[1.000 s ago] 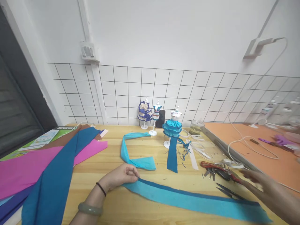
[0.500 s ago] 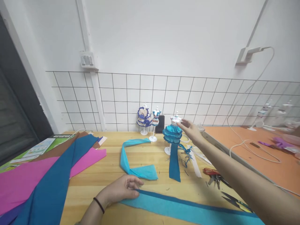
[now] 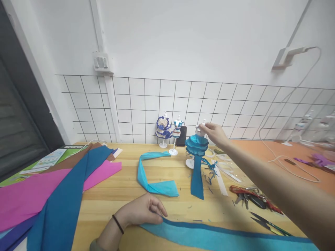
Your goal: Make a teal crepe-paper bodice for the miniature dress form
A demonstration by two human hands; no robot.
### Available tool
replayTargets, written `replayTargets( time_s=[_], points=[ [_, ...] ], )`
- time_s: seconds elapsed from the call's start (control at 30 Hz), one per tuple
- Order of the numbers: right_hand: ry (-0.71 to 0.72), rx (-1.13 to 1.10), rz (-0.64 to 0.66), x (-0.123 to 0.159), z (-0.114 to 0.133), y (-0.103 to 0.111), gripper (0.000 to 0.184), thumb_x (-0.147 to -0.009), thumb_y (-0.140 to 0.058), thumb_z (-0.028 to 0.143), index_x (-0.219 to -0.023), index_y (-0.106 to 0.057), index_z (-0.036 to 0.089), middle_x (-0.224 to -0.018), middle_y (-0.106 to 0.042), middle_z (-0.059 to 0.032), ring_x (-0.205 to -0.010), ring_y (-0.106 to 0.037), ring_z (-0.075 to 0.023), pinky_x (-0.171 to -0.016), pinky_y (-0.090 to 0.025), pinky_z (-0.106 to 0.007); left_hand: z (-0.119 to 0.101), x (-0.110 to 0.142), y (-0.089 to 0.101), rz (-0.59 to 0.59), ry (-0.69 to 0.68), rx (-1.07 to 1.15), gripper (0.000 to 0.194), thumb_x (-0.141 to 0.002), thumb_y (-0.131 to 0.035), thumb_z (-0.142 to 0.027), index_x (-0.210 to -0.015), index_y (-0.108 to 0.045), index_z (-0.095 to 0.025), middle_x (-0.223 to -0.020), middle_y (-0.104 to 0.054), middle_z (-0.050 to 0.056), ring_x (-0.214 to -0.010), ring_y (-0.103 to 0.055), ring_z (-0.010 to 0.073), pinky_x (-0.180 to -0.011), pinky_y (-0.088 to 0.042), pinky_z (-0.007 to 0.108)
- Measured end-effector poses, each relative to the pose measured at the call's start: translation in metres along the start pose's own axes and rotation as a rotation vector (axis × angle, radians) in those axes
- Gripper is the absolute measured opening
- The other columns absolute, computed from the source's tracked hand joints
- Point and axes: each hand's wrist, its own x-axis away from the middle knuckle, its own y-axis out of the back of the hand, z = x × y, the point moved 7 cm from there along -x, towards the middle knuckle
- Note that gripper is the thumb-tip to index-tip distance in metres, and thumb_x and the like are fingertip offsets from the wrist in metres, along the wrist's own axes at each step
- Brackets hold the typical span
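At the lower centre of the frame, a long flat strip point(image 3: 204, 234) of thin, matte material is laid across the wooden tabletop point(image 3: 125, 195); light blue is edged along its upper side with a darker blue band. Its left end is covered by the left hand point(image 3: 145, 211), whose fingers are loosely curled with the thumb laid along the strip; whether the end is pinched or merely pressed down cannot be told. At the right of centre, the white bust of a small dress form point(image 3: 196, 144) is pinched between the thumb and fingertips of the right hand point(image 3: 213, 134). Its turquoise skirt is built up in crinkled tiers, and a flat teal strip point(image 3: 197, 179) is hung below them. A second turquoise strip point(image 3: 164, 188) is folded into a C shape at the centre. Behind, a purple-edged, frilled figure point(image 3: 164, 131) and a slimmer banded figure point(image 3: 176, 129) are seen beside a dark phone point(image 3: 181, 136). Keys point(image 3: 244, 201) on a red cord and scissors point(image 3: 267, 223) with slim pointed blades are seen at the lower right. At the left, smooth pink point(image 3: 26, 190) and creased blue sheets point(image 3: 64, 202) are piled over a green printed sheet point(image 3: 43, 163), whose print is too small to be read.
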Motion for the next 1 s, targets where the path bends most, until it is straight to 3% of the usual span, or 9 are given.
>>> replayTargets(
  time_s=[0.1,0.2,0.33,0.47,0.63,0.77,0.83,0.93,1.0],
  points=[
    [0.063,-0.046,-0.059,-0.001,0.018,0.015,0.030,-0.075,-0.056,0.040,-0.085,-0.069,0.015,-0.089,-0.070,-0.0077,-0.085,-0.062,-0.0223,-0.077,-0.046,-0.033,-0.005,-0.003,-0.001,-0.048,-0.032,0.028,0.038,-0.064,-0.067,-0.032,-0.097,-0.064,-0.013,-0.060,-0.064,0.000,-0.057,-0.056,0.0113,-0.056,-0.040,0.020],
    [0.122,-0.093,-0.109,0.001,0.042,0.031,0.028,-0.074,-0.059,0.039,-0.086,-0.069,0.017,-0.108,-0.064,-0.0075,-0.099,-0.057,-0.0231,-0.084,-0.045,-0.033,-0.005,-0.006,0.018,-0.295,-0.060,0.033,0.057,-0.072,-0.057,-0.038,-0.120,-0.046,-0.010,-0.063,-0.067,0.003,-0.064,-0.062,0.0160,-0.063,-0.046,0.026],
    [0.115,-0.197,-0.161,0.013,0.064,0.043,0.028,-0.072,-0.062,0.040,-0.089,-0.069,0.019,-0.104,-0.065,-0.0071,-0.095,-0.059,-0.0236,-0.082,-0.046,-0.037,0.012,-0.007,0.044,-0.564,0.018,-0.043,0.057,-0.074,-0.053,-0.031,-0.123,-0.038,-0.005,-0.051,-0.061,-0.001,-0.051,-0.060,0.0154,-0.052,-0.046,0.025],
    [0.065,-0.233,-0.081,0.029,0.072,0.030,0.029,-0.074,-0.060,0.042,-0.092,-0.068,0.020,-0.096,-0.067,-0.0068,-0.087,-0.061,-0.0225,-0.077,-0.048,-0.037,0.031,-0.009,0.059,-0.645,0.129,-0.114,0.037,-0.073,-0.051,-0.026,-0.106,-0.049,-0.009,-0.045,-0.055,-0.005,-0.033,-0.051,0.0124,-0.032,-0.034,0.019],
    [0.077,-0.176,0.038,0.047,0.080,0.004,0.027,-0.076,-0.058,0.042,-0.087,-0.069,0.020,-0.083,-0.069,-0.0048,-0.079,-0.061,-0.0197,-0.074,-0.046,-0.032,0.031,-0.003,0.074,-0.727,0.150,-0.253,0.009,-0.072,-0.051,-0.022,-0.072,-0.057,-0.015,-0.041,-0.052,-0.005,-0.027,-0.046,0.0094,-0.031,-0.030,0.018],
    [0.084,-0.116,0.091,0.057,0.084,-0.011,0.026,-0.076,-0.057,0.044,-0.082,-0.069,0.022,-0.075,-0.068,-0.0026,-0.073,-0.059,-0.0186,-0.069,-0.045,-0.029,0.023,0.013,0.090,-0.832,0.148,-0.360,0.025,-0.076,-0.048,-0.026,-0.053,-0.054,-0.016,-0.036,-0.047,-0.005,-0.029,-0.046,0.0092,-0.036,-0.032,0.019],
    [0.090,-0.109,0.141,0.062,0.084,-0.020,0.026,-0.076,-0.057,0.044,-0.077,-0.069,0.022,-0.072,-0.068,-0.0016,-0.072,-0.059,-0.0182,-0.067,-0.044,-0.028,0.022,0.021,0.098,-0.879,0.152,-0.398,0.026,-0.076,-0.048,-0.027,-0.055,-0.057,-0.015,-0.034,-0.046,-0.004,-0.031,-0.047,0.0103,-0.038,-0.033,0.020],
    [0.093,-0.110,0.227,0.067,0.083,-0.032,0.027,-0.077,-0.056,0.045,-0.073,-0.067,0.021,-0.076,-0.068,-0.0015,-0.075,-0.059,-0.0179,-0.066,-0.044,-0.026,0.020,0.027,0.107,-0.958,0.138,-0.440,0.017,-0.073,-0.055,-0.025,-0.083,-0.063,-0.014,-0.048,-0.055,-0.003,-0.039,-0.052,0.0114,-0.044,-0.037,0.020],
    [0.086,-0.114,0.263,0.070,0.082,-0.038,0.027,-0.077,-0.056,0.045,-0.074,-0.067,0.020,-0.079,-0.068,-0.0019,-0.075,-0.059,-0.0177,-0.064,-0.043,-0.025,0.019,0.027,0.109,-1.005,0.115,-0.467,0.037,-0.069,-0.059,-0.019,-0.106,-0.058,-0.015,-0.059,-0.060,-0.002,-0.047,-0.055,0.0113,-0.048,-0.038,0.020]
  ],
)
